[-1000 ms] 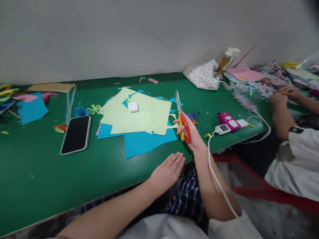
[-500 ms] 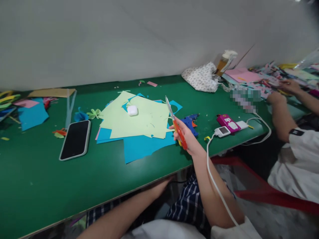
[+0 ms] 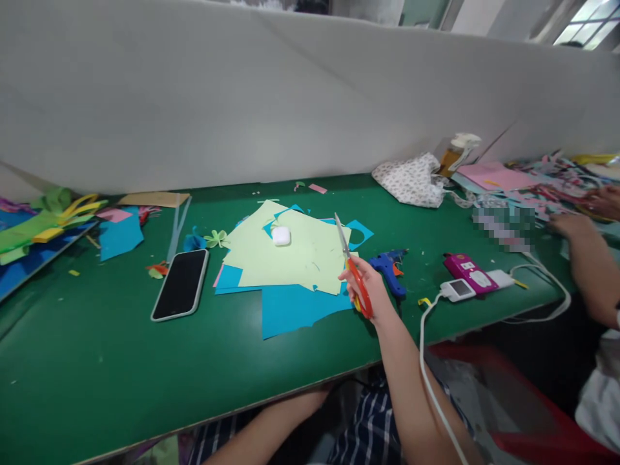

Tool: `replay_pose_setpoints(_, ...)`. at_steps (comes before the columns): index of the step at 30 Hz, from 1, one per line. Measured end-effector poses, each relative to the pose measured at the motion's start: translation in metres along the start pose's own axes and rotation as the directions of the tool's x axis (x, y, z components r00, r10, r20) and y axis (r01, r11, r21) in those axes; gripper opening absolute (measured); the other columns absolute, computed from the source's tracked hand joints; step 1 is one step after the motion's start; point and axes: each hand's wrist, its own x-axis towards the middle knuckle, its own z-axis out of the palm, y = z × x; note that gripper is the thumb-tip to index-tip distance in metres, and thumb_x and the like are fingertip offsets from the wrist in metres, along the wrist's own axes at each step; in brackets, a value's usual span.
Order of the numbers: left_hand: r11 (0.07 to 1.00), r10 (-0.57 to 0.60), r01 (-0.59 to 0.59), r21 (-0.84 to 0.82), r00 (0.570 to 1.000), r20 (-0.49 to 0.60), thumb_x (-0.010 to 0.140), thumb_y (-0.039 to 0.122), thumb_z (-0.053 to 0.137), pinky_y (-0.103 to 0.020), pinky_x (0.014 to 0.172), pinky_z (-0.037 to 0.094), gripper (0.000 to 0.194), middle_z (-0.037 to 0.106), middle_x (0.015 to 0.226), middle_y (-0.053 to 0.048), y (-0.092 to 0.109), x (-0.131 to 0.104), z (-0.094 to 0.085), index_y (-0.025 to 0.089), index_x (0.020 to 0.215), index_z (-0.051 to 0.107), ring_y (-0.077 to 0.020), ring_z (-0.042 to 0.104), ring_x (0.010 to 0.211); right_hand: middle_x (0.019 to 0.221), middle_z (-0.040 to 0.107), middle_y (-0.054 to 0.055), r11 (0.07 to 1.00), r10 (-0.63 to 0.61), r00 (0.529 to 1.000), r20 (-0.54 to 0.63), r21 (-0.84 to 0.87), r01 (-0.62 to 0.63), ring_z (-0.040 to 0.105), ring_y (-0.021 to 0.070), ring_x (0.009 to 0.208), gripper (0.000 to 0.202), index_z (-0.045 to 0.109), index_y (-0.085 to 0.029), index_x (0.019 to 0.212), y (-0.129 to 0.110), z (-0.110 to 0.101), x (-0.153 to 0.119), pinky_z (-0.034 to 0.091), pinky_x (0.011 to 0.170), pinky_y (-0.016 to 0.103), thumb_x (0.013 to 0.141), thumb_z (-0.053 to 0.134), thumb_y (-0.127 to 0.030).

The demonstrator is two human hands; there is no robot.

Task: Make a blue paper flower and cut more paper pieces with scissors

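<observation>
- Your right hand grips scissors with red and yellow handles, blades pointing away from you, in front of the pile's right side.
- Pale green paper sheets lie over blue paper, bearing a small white rounded case.
- Right of your hand is a blue glue gun.
- Your left forearm reaches below the green table's edge; its hand is hidden, grip impossible to tell.

The lap garment is navy (thinly white-lined).
</observation>
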Motion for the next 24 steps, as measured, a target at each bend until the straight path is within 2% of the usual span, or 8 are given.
replay_pose_setpoints(3, 0.994, -0.105, 0.107, -0.024, 0.991, 0.086, 0.081, 0.017, 0.053, -0.036, 0.082, 0.054, 0.049, 0.063, 0.117, 0.001, 0.002, -0.029, -0.003, 0.040, 0.124, 0.049, -0.0224, 0.060, 0.103, 0.077, 0.061, -0.001, 0.994, -0.096, 0.995, -0.005, 0.042, 0.096, 0.045, 0.0045, 0.039, 0.050, 0.050, -0.023, 0.114, 0.000, -0.004, -0.001, 0.039, 0.034, 0.019, 0.072, 0.065, -0.045)
replay_pose_setpoints(6, 0.958, -0.171, 0.230, -0.170, 0.937, 0.306, 0.081, 0.026, 0.054, -0.035, 0.085, 0.054, 0.053, 0.062, 0.119, 0.000, 0.013, -0.052, -0.036, 0.038, 0.131, 0.043, -0.0220, 0.062, 0.103, 0.089, 0.060, 0.002, 0.977, -0.198, 0.980, 0.003, 0.080, 0.197, 0.055, 0.0088, 0.055, 0.052, 0.045, -0.026, 0.120, 0.001, -0.011, -0.002, 0.046, 0.044, 0.021, 0.077, 0.057, -0.051)
replay_pose_setpoints(9, 0.919, 0.078, 0.099, -0.383, 0.903, 0.422, 0.083, 0.038, 0.054, -0.031, 0.094, 0.048, 0.045, 0.053, 0.130, 0.001, 0.023, -0.055, -0.091, 0.037, 0.128, 0.046, -0.0186, 0.055, 0.113, 0.099, 0.058, 0.004, 0.964, -0.240, 0.970, -0.030, 0.109, 0.242, 0.059, 0.0146, 0.077, 0.057, 0.041, -0.030, 0.125, 0.005, -0.019, -0.002, 0.052, 0.055, 0.025, 0.076, 0.056, -0.055)
replay_pose_setpoints(12, 0.929, -0.091, 0.173, -0.326, 0.963, 0.252, 0.088, 0.040, 0.047, -0.024, 0.088, 0.051, 0.031, 0.064, 0.115, 0.005, 0.016, -0.035, -0.129, 0.038, 0.118, 0.055, -0.0121, 0.061, 0.104, 0.108, 0.055, 0.005, 0.956, -0.278, 0.961, -0.015, 0.092, 0.278, 0.059, 0.0173, 0.085, 0.065, 0.039, -0.030, 0.127, 0.008, -0.023, -0.001, 0.053, 0.063, 0.030, 0.071, 0.057, -0.060)
replay_pose_setpoints(14, 0.962, -0.225, 0.226, -0.153, 0.974, 0.026, 0.090, 0.040, 0.042, -0.032, 0.092, 0.049, 0.034, 0.060, 0.121, -0.002, 0.000, -0.015, -0.132, 0.031, 0.120, 0.054, -0.0166, 0.057, 0.110, 0.108, 0.055, 0.007, 0.959, -0.268, 0.963, -0.003, 0.095, 0.268, 0.060, 0.0179, 0.081, 0.068, 0.038, -0.028, 0.128, 0.008, -0.024, -0.002, 0.053, 0.061, 0.032, 0.071, 0.054, -0.063)
replay_pose_setpoints(16, 0.972, -0.220, 0.226, 0.061, 0.971, -0.091, 0.087, 0.042, 0.046, -0.043, 0.099, 0.042, 0.045, 0.048, 0.135, -0.009, -0.018, 0.003, -0.123, 0.024, 0.128, 0.048, -0.0251, 0.044, 0.125, 0.106, 0.056, 0.008, 0.963, -0.241, 0.971, -0.005, 0.121, 0.240, 0.060, 0.0174, 0.075, 0.067, 0.037, -0.027, 0.128, 0.007, -0.024, -0.002, 0.052, 0.057, 0.032, 0.074, 0.051, -0.064)
replay_pose_setpoints(19, 0.953, -0.135, 0.154, 0.260, 0.987, -0.088, 0.085, 0.044, 0.050, -0.051, 0.102, 0.036, 0.053, 0.037, 0.142, -0.014, -0.041, 0.016, -0.105, 0.021, 0.132, 0.043, -0.0312, 0.031, 0.132, 0.099, 0.057, 0.007, 0.962, -0.227, 0.974, -0.004, 0.152, 0.225, 0.059, 0.0158, 0.070, 0.062, 0.039, -0.027, 0.126, 0.007, -0.025, -0.003, 0.050, 0.052, 0.029, 0.076, 0.051, -0.061)
replay_pose_setpoints(24, 0.938, -0.086, 0.097, 0.332, 0.995, -0.048, 0.089, 0.041, 0.044, -0.047, 0.103, 0.036, 0.048, 0.040, 0.140, -0.014, -0.056, 0.012, -0.097, 0.020, 0.131, 0.044, -0.0281, 0.033, 0.131, 0.100, 0.057, 0.006, 0.963, -0.233, 0.972, 0.009, 0.142, 0.230, 0.059, 0.0149, 0.069, 0.058, 0.039, -0.028, 0.126, 0.010, -0.021, -0.002, 0.049, 0.051, 0.028, 0.078, 0.053, -0.056)
